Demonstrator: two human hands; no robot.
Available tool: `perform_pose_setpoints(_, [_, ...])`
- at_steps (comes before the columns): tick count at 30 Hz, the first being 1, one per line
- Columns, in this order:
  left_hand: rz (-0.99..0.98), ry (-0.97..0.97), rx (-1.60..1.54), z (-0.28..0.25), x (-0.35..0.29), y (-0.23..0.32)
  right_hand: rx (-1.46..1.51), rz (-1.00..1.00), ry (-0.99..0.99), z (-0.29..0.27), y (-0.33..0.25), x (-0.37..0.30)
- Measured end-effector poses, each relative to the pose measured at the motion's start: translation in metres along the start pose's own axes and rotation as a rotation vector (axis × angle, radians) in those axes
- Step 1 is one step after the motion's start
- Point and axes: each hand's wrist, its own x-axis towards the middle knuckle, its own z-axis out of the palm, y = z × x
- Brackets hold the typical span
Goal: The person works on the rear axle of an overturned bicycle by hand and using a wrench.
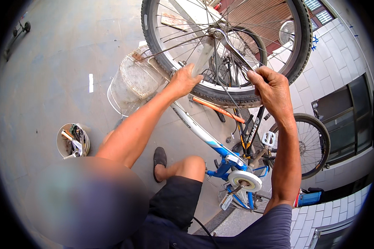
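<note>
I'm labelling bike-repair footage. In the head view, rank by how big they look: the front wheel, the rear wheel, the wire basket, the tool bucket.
1. Front wheel, though it's nearest the camera.
2. Wire basket and rear wheel look alike; unranked.
3. Tool bucket.

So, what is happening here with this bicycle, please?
A person works on a blue and white bicycle that is turned upside down on the pavement. The left hand grips the fork beside the front wheel, and the right hand holds the tire's edge. A wire basket and a bucket of tools are nearby.
</note>
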Motion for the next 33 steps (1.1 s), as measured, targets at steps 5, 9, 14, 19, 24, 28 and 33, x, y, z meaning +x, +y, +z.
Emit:
perform_pose_setpoints(5, [-0.009, 0.013, 0.029, -0.005, 0.000, 0.002, -0.115, 0.031, -0.092, -0.022, -0.022, 0.013])
perform_pose_setpoints(9, [0.018, 0.007, 0.040, -0.003, -0.001, 0.003, -0.239, -0.027, -0.109, -0.034, -0.032, 0.024])
perform_pose_setpoints(14, [-0.011, -0.008, 0.066, -0.005, -0.001, 0.004, -0.382, -0.149, -0.033, -0.046, -0.034, 0.045])
perform_pose_setpoints(19, [-0.021, -0.022, 0.056, -0.004, 0.000, 0.004, -0.632, -0.262, -0.041, -0.062, -0.055, 0.072])
perform_pose_setpoints(24, [-0.011, -0.003, 0.052, -0.006, 0.000, 0.000, -0.751, -0.307, -0.112, -0.065, -0.087, 0.092])
perform_pose_setpoints(28, [-0.017, 0.016, 0.052, -0.015, -0.001, -0.001, -1.079, -0.333, 0.079, -0.039, -0.141, 0.063])
perform_pose_setpoints(33, [-0.039, -0.027, 0.023, -0.001, 0.001, 0.005, -1.050, 0.117, -0.092, -0.041, -0.195, 0.060])
